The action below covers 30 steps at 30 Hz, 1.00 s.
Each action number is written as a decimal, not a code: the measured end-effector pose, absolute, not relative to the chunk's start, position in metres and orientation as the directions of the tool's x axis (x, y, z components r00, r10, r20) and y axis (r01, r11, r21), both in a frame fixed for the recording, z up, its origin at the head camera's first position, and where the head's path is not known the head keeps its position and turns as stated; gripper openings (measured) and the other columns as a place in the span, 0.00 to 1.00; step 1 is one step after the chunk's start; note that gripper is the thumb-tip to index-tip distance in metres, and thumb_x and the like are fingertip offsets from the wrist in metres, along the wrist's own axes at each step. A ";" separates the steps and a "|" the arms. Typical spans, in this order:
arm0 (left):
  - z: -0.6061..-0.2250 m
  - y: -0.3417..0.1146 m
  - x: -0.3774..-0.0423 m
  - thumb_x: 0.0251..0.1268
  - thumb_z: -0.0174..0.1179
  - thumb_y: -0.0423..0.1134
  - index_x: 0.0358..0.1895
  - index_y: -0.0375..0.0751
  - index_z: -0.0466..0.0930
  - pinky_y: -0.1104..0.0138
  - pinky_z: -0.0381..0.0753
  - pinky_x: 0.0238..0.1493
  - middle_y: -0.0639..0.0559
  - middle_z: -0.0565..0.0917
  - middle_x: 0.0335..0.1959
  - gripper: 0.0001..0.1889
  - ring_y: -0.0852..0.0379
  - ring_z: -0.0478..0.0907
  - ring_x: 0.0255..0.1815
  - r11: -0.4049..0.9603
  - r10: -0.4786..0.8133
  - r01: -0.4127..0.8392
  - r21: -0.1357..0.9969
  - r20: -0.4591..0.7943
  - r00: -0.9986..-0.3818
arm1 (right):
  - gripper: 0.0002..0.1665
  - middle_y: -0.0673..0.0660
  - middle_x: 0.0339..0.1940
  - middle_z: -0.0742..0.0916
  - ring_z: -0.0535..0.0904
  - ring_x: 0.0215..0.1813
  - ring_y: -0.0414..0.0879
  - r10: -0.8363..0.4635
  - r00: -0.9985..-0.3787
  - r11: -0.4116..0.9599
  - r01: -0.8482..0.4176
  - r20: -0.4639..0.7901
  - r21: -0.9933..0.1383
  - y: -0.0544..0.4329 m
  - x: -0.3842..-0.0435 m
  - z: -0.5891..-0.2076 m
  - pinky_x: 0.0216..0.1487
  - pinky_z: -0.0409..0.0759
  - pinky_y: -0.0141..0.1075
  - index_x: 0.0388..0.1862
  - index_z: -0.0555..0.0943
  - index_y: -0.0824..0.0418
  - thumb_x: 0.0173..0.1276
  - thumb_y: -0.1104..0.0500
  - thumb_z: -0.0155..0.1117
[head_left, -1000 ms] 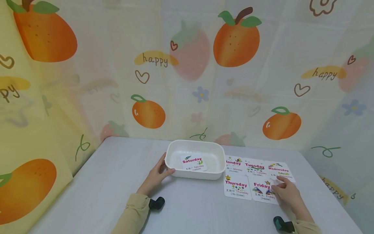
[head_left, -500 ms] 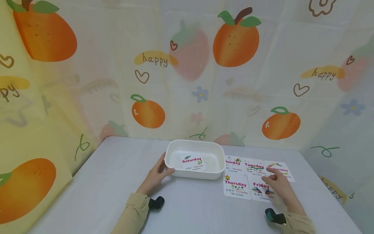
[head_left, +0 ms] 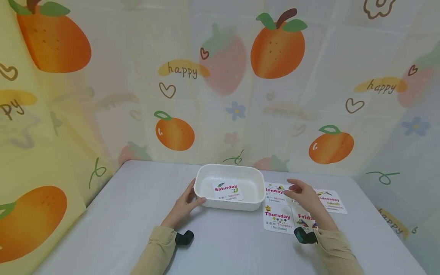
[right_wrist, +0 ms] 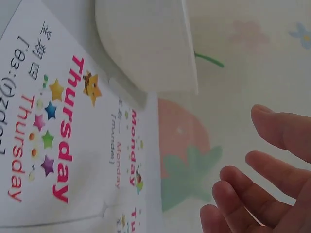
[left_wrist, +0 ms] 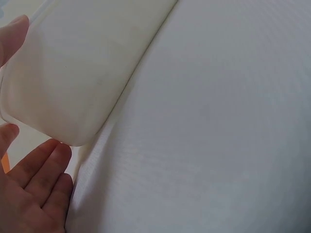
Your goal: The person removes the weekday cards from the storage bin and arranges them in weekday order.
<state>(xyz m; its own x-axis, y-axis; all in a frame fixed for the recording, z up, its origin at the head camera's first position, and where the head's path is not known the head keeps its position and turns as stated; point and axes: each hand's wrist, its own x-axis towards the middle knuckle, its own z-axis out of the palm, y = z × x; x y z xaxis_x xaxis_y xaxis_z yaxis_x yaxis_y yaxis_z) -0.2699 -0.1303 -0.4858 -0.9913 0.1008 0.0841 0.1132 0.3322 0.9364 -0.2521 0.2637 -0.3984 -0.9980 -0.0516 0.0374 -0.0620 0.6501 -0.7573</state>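
Observation:
My left hand [head_left: 183, 206] grips the near left corner of a white plastic tray [head_left: 237, 206]. The left wrist view has the thumb at the rim and fingers against the corner of the wall. Inside the tray lies a Saturday card [head_left: 227, 191]. My right hand [head_left: 304, 196] hovers over the cards right of the tray, fingers loosely bent and nothing in them. Beneath and around it lie the Monday card [head_left: 275, 198], the Thursday card [head_left: 277, 221], the Friday card [head_left: 302, 217] and the Wednesday card [head_left: 333, 202]. The Tuesday card is mostly hidden behind the hand.
A white-covered table [head_left: 233, 244] bears everything. Its back edge meets a hanging curtain [head_left: 213, 126] printed with fruit. Another patterned curtain [head_left: 31, 164] stands along the left. Both wrists carry dark straps with small devices.
My right hand has lifted off the Friday card and moved left and away from me, over the Tuesday card. The left hand, the tray and the cards have stayed put.

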 end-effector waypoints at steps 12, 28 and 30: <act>-0.492 -0.132 -0.272 0.55 0.66 0.49 0.74 0.56 0.47 0.42 0.55 0.62 0.45 0.67 0.64 0.46 0.44 0.62 0.65 0.314 0.112 0.130 0.941 0.099 -0.989 | 0.35 0.68 0.52 0.77 0.72 0.52 0.58 -0.166 -0.985 0.628 -0.137 0.040 -0.766 0.213 -0.285 -0.389 0.49 0.76 0.47 0.63 0.68 0.68 0.62 0.54 0.65; -0.495 -0.134 -0.274 0.52 0.67 0.54 0.73 0.62 0.48 0.43 0.54 0.62 0.50 0.69 0.63 0.47 0.48 0.64 0.64 0.325 0.117 0.160 0.932 0.128 -0.985 | 0.35 0.68 0.54 0.77 0.72 0.55 0.59 -0.280 -0.960 0.627 -0.163 -0.025 -0.762 0.154 -0.312 -0.399 0.55 0.70 0.49 0.61 0.71 0.67 0.57 0.56 0.70; -0.492 -0.133 -0.272 0.52 0.67 0.54 0.73 0.62 0.48 0.42 0.54 0.62 0.49 0.69 0.63 0.46 0.48 0.64 0.64 0.326 0.118 0.158 0.932 0.126 -0.985 | 0.35 0.69 0.54 0.76 0.72 0.55 0.60 -0.298 -0.954 0.610 -0.167 -0.028 -0.774 0.147 -0.313 -0.400 0.54 0.70 0.50 0.61 0.71 0.68 0.56 0.57 0.70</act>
